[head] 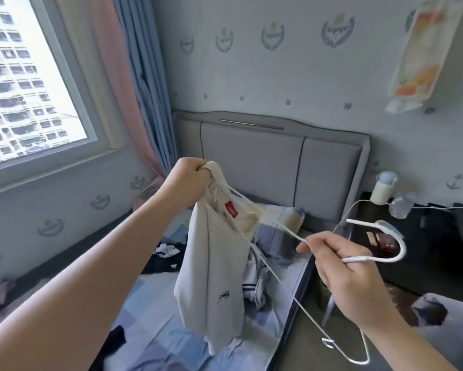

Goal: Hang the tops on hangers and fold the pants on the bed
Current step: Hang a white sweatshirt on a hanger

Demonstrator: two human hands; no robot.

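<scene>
Left hand point(188, 180): your fingers clench the cream top point(217, 253) at its collar, held up over the bed point(155, 317).
Right hand point(340, 266): you grip the white hanger point(380, 259) by its neck; one arm enters the collar.

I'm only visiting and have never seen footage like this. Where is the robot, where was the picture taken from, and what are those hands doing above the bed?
There is no robot here. These are a person's two bare hands, filmed by one wide-angle camera worn on the head, looking forward and down. The left hand grips a pale top by its neck and holds it up over the bed. The right hand holds a white hanger just below its hook. One arm of the hanger reaches to the top's neck, but I cannot tell how far in it is. Crumpled clothes lie on the bed's blue cover. A grey headboard stands behind.
</scene>
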